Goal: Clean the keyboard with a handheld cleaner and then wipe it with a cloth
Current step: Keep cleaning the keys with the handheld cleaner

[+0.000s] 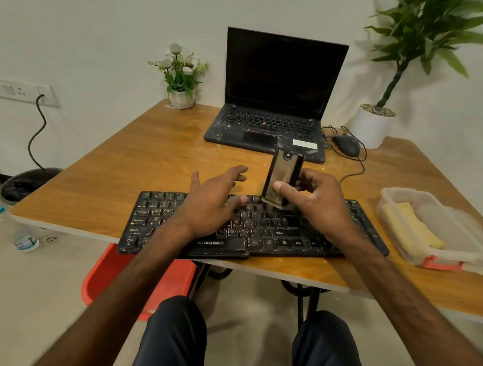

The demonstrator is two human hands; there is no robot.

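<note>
A dusty black keyboard [151, 220] lies along the near edge of the wooden table [152, 154]. My right hand [318, 200] grips a dark handheld cleaner [284, 174], held upright with its lower end on the keys near the keyboard's middle. My left hand [213, 202] rests flat on the keyboard's left-middle keys, fingers spread and straight. A yellow cloth [409, 225] lies inside a clear plastic container [450, 242] at the right of the table.
An open black laptop [280, 94] stands behind the keyboard, a wired mouse [346, 144] to its right. A small flower pot [181, 98] and a white planter [373, 125] stand at the back. A red stool [112, 274] and a bottle [24, 239] are on the floor.
</note>
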